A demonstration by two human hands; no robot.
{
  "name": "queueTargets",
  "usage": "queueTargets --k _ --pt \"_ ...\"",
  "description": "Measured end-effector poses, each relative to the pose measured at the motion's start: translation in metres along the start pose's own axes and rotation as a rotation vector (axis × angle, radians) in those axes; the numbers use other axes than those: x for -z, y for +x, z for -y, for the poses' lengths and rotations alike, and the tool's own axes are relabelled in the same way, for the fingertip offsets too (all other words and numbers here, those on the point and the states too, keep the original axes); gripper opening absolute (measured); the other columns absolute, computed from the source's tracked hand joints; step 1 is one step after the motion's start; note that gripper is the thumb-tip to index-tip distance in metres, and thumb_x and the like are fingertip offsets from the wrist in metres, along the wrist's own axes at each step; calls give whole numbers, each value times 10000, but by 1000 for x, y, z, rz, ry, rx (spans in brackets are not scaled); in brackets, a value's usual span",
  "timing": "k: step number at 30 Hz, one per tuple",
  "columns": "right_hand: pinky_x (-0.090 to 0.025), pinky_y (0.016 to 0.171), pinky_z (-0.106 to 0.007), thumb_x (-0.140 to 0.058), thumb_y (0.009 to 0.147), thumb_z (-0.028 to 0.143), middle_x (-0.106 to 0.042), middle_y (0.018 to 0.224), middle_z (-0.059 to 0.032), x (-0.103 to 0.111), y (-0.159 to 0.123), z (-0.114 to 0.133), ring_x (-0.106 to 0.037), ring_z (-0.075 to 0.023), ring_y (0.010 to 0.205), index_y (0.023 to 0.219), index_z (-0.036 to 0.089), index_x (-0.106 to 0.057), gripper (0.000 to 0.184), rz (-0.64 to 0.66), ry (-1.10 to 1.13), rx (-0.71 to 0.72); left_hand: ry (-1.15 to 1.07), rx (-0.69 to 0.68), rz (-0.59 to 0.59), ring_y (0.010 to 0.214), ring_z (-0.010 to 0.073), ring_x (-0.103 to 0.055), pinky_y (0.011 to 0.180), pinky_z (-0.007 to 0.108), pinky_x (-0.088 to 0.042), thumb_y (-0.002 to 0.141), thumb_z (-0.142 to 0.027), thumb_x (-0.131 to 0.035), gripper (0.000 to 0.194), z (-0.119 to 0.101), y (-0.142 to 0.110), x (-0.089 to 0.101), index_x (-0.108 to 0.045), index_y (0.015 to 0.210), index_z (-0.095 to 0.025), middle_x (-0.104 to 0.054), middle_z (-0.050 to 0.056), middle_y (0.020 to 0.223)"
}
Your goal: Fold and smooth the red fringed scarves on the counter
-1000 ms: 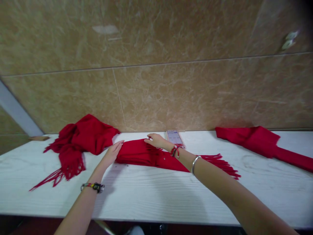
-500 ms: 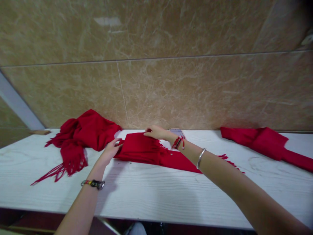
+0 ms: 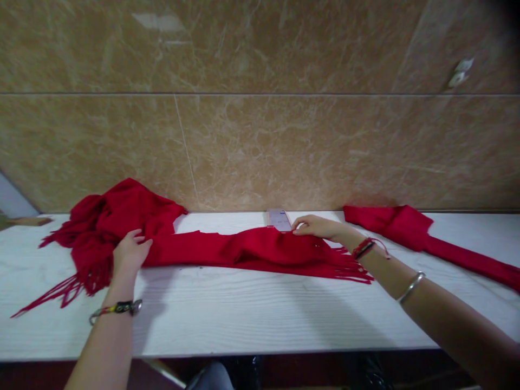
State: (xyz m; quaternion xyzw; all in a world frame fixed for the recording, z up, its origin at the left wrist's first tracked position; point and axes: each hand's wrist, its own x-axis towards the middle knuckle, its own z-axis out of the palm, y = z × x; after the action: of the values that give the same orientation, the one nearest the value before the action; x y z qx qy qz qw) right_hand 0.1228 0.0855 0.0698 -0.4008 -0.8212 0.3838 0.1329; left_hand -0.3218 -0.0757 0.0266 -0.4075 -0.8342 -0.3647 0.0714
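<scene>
A red fringed scarf (image 3: 244, 250) lies stretched in a long band across the white table (image 3: 252, 314). My left hand (image 3: 129, 253) grips its left end, right beside a crumpled heap of red scarf (image 3: 117, 214). My right hand (image 3: 319, 226) pinches the far edge of the scarf near its right, fringed end (image 3: 349, 268). A beaded band sits on my left wrist; a red string and a silver bangle sit on my right.
A phone (image 3: 278, 219) lies against the wall behind the scarf, just left of my right hand. Another red scarf (image 3: 410, 230), folded long, runs along the table at the right. A marble wall (image 3: 260, 135) closes the far side. A small wooden piece (image 3: 26, 221) sits far left.
The scarf was a folded bundle; now it is drawn out lengthwise. My left hand moved left with one end and my right hand moved right with the other.
</scene>
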Motion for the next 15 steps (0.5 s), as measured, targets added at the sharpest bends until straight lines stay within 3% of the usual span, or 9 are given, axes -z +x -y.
queueTargets --k 3,6,8,10,13,15 --pt "-465 633 -254 -591 703 281 -669 826 -42 -3 -6 -27 -590 -159 726 855 161 -651 202 -41 -205 2 89 -22 -117 1092 371 -450 889 541 -351 750 -309 -477 507 -29 -15 -6 -447 1201 -78 -519 197 1143" --pt "-478 698 -271 -605 704 270 -670 907 -56 -3 -12 -36 -601 -174 795 932 163 -643 255 -74 -112 -22 66 -360 -91 1138 268 -431 981 393 -318 808 -360 -389 461 -65 -30 -21 -467 1191 -116 -490 154 1190" --pt "-487 727 -276 -604 709 258 -668 933 -50 1 -19 -33 -607 -174 825 982 172 -623 287 -60 99 -53 48 -625 75 1152 226 -425 994 348 -310 823 -421 -344 479 -83 -38 -34 -467 1190 -138 -487 128 1214" --pt "-494 746 -280 -596 719 257 -664 953 -42 8 -26 -27 -612 -170 846 1034 185 -594 323 -24 348 -62 107 -768 294 1170 223 -415 996 369 -302 814 -470 -346 501 -91 -43 -46 -462 1203 -177 -479 107 1252" --pt "-497 742 -282 -606 717 254 -665 936 -45 19 -38 -19 -617 -165 831 1077 185 -563 369 -21 532 -64 261 -821 479 1199 247 -392 997 429 -273 799 -484 -369 505 -90 -44 -55 -466 1221 -224 -459 91 1297" --pt "-495 705 -278 -640 689 245 -674 856 -43 24 -43 -19 -617 -163 769 1042 169 -581 366 -45 430 -107 323 -810 515 1224 264 -362 997 469 -252 803 -468 -362 504 -86 -41 -57 -455 1240 -236 -434 89 1322"
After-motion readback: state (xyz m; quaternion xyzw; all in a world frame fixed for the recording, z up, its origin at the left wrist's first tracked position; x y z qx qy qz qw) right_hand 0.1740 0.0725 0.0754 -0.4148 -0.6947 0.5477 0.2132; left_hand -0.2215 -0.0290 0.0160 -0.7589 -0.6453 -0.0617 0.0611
